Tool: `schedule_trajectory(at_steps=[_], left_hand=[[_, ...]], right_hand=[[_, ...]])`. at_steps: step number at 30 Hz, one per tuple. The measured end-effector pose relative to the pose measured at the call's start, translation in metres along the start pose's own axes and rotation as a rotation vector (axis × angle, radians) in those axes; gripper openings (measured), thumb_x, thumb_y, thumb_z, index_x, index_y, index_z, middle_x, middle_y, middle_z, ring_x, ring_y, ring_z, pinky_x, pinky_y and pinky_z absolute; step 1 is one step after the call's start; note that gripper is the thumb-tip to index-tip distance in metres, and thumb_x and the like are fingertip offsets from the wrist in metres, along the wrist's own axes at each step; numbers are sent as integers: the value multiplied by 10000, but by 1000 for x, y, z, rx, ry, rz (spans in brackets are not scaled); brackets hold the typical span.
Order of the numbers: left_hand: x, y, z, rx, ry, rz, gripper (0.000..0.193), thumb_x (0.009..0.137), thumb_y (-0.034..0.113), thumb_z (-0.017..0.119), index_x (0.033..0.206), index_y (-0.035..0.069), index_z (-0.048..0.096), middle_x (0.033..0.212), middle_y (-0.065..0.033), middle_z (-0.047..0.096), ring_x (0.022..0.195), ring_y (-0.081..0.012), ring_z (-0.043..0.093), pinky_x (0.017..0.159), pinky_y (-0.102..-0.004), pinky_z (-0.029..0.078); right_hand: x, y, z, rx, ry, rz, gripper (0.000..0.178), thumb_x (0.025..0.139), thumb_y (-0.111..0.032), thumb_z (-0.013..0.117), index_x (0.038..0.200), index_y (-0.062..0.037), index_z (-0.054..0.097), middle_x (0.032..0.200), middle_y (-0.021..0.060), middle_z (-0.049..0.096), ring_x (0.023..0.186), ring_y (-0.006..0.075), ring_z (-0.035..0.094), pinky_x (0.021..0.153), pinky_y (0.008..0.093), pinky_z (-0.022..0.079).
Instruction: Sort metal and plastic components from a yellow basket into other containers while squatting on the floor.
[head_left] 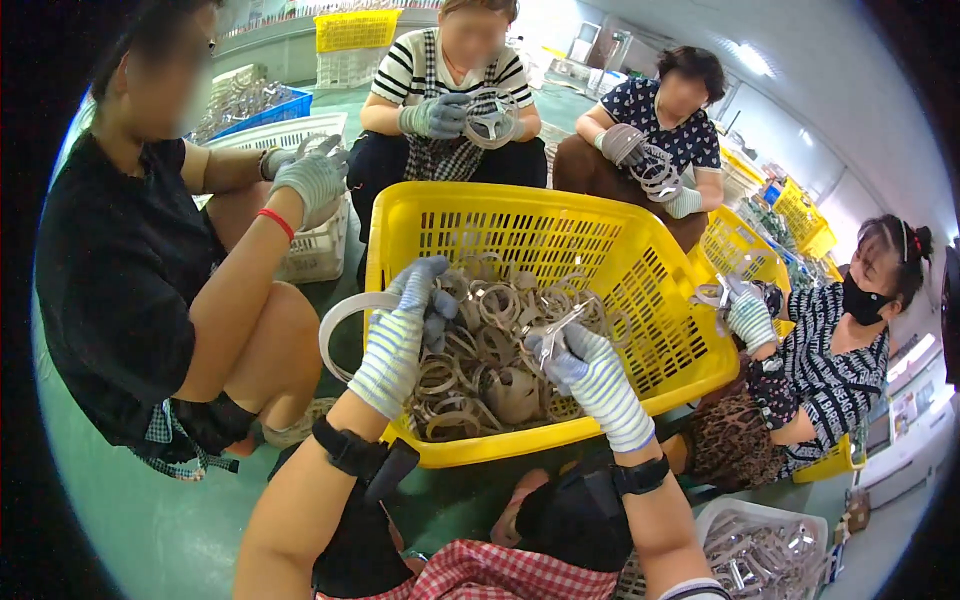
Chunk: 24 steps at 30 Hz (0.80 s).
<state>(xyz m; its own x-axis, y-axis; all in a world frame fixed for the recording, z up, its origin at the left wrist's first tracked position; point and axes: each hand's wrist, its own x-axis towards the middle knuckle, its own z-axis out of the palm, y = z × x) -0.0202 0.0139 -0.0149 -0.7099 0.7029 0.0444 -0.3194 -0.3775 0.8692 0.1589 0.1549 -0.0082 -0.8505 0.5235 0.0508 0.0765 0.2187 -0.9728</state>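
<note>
My left hand (398,335), in a striped grey-palmed work glove, is closed on a pale flat ring (326,338) that sticks out to its left. Above the right part of the pile, my right hand (597,375), gloved alike, pinches a shiny forked metal piece (552,336). Both hands are over the near part of a large yellow plastic basket (540,437) with slotted walls. Inside it lies a heap of dull grey ring-shaped parts (510,395), tangled together. Some of the heap is hidden behind my gloves.
Co-workers sit around the basket, handling similar rings (493,118); one person's gloved hand (308,185) is close on the left. A white crate (815,520) of metal parts stands at my lower right. Behind are a blue crate (290,106) and more yellow baskets (738,245).
</note>
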Motion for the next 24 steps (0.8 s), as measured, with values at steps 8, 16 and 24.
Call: schedule_trajectory(at_steps=[8,16,24], left_hand=[[5,-15,-16,-236,-142,-455,272,922,382,554,903,115,600,632,52,525,446,-41,394,404,-191,331],[-14,6,14,408,-567,-247,346,904,399,550,935,60,617,662,18,551,480,-51,458,422,-190,355],[-33,-24,7,410,-1206,-141,301,904,338,572,862,58,674,654,9,576,538,-79,487,485,-227,377]], right_hand=[[-19,-29,0,195,-217,143,295,836,-186,677,1080,-23,656,907,1,666,802,64,595,717,198,459],[13,16,-14,395,24,-35,176,832,-241,663,846,-71,622,743,-4,616,626,67,555,571,209,438],[2,-17,31,496,-407,235,370,878,-336,594,1087,-32,615,959,48,646,855,141,611,793,301,493]])
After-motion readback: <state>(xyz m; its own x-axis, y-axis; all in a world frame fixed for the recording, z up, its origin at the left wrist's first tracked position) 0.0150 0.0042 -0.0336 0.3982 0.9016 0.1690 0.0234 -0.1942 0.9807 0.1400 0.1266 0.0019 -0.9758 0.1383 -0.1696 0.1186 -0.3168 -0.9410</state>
